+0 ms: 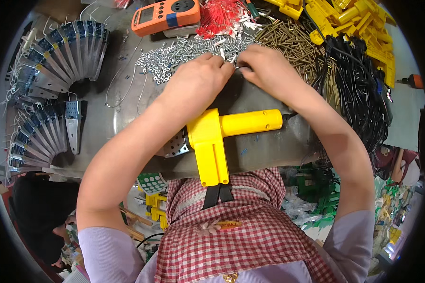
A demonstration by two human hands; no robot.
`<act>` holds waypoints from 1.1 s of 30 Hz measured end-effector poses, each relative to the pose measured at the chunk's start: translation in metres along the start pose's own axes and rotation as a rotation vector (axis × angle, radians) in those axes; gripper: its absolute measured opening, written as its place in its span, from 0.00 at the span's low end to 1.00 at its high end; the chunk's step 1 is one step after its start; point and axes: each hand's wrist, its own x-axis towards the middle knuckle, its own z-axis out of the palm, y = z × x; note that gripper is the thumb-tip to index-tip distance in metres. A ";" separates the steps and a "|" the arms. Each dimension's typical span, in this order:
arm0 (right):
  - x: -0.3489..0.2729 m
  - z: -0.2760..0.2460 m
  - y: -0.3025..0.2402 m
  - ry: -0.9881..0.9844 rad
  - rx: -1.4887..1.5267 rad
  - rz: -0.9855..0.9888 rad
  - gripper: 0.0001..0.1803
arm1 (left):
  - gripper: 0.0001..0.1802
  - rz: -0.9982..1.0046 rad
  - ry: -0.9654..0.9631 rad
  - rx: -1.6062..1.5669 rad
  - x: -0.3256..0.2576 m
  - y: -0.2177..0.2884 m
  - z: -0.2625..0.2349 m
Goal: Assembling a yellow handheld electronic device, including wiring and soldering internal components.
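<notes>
Both my hands work close together above the loose screws at the far middle of the table. My left hand (204, 78) has its fingers curled in, their tips turned away from view. Just across from it, my right hand (265, 70) pinches with thumb and forefinger. Something small and thin sits at the fingertips between them, too small to name. A yellow plastic housing with a round handle (251, 122) lies on the table below my hands, near the front edge. From its left side juts a perforated metal plate (177, 145), partly behind my left forearm.
Silver screws (189, 51), nuts (158, 66) and brass-coloured screws (288, 45) lie heaped beyond my hands. An orange meter (167, 18) and red-and-white wire pieces (219, 20) are behind. Black cables (356, 94) and yellow housings (363, 21) crowd the right; metal heating plates (71, 52) fan out left.
</notes>
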 end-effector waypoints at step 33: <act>-0.053 -0.028 -0.094 -0.117 0.412 0.004 0.12 | 0.20 -0.355 -0.044 -0.800 -0.135 0.084 -0.075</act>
